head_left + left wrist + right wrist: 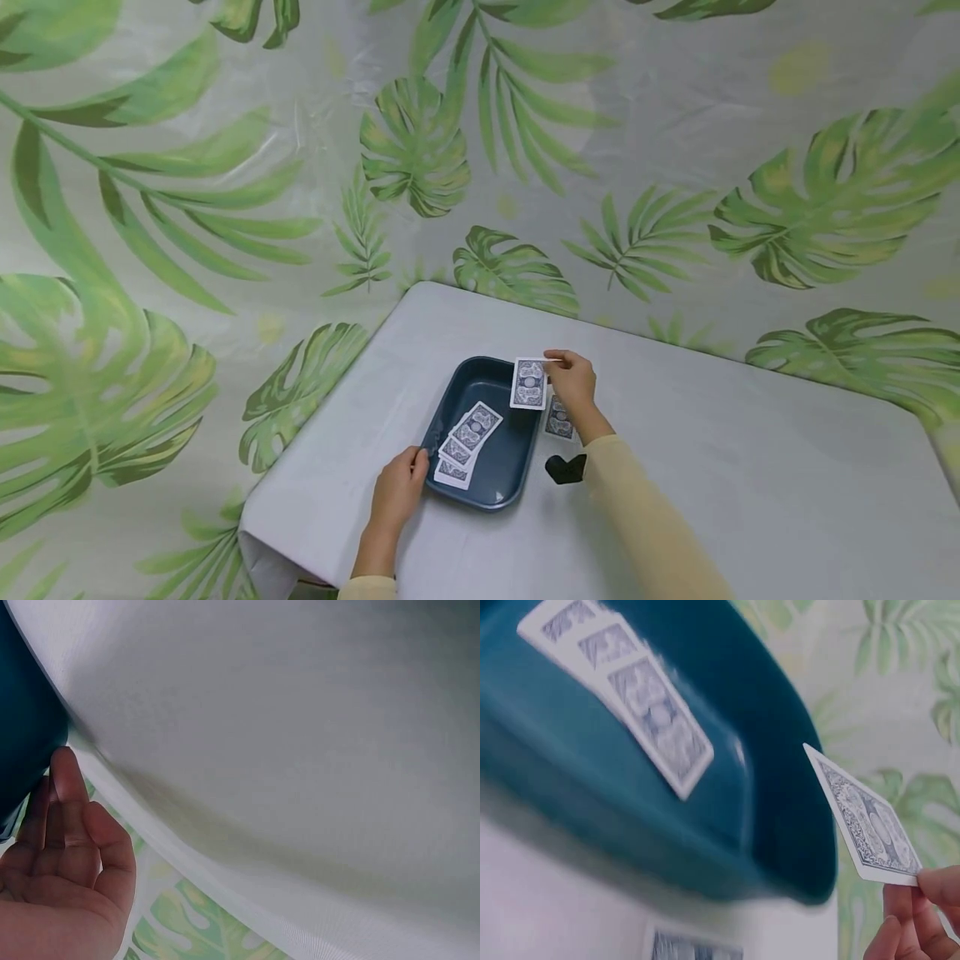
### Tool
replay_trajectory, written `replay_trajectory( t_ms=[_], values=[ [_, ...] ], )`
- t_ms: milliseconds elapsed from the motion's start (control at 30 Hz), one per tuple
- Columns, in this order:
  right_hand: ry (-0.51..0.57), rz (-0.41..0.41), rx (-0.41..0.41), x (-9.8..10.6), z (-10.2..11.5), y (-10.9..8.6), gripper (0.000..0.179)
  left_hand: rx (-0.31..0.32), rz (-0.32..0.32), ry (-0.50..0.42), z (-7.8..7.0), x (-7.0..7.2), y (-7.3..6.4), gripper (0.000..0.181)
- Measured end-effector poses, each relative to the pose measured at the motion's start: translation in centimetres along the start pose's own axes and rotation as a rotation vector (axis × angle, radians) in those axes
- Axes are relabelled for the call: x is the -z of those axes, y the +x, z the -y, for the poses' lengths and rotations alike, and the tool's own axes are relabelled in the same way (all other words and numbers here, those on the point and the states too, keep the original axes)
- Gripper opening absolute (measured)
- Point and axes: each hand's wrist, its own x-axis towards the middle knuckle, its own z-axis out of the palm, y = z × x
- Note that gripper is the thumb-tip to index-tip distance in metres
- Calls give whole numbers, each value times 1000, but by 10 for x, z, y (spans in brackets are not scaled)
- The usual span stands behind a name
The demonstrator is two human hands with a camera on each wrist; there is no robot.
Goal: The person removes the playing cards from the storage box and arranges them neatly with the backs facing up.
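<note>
A dark blue tray (517, 492) sits on the white-covered table. Inside it several playing cards (476, 427) lie overlapping, patterned backs up. Over the tray's right rim my right hand (573, 385) pinches one playing card (874, 821) by its edge between thumb and fingers, its patterned back showing. Beneath that hand, just right of the tray, another playing card (559, 419) lies back up on the table, partly covered by the hand. My left hand (397, 490) rests at the tray's near left side, its fingers (69, 776) fairly straight with the tips against the outer wall.
A small black object (564, 469) shows beside the right sleeve, right of the tray. The white tablecloth (750, 467) stretches to the right, and its left edge (322, 417) runs close by the left hand. A leaf-patterned sheet (660, 150) hangs behind the table.
</note>
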Motion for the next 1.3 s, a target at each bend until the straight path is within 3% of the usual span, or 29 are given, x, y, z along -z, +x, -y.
replay_trajectory(
  t_ms=[300,667,933,1100,1300],
  values=[
    [22,-77,-104,44,-27,15,26,0,9,0,1,-1,1,27],
    [-24,-149,-172,76,-74,16,27,4,-11,-40,0,0,1,25],
    [-102,-127,-271,80,-97,15,27,-44,-93,-65,-1,-2,1,27],
    [-155,-113,-275,78,-104,16,26,-59,-123,-75,-1,-4,2,31],
    [-215,-85,-241,76,-111,15,27,-58,-114,-77,0,-4,2,32]
  ],
)
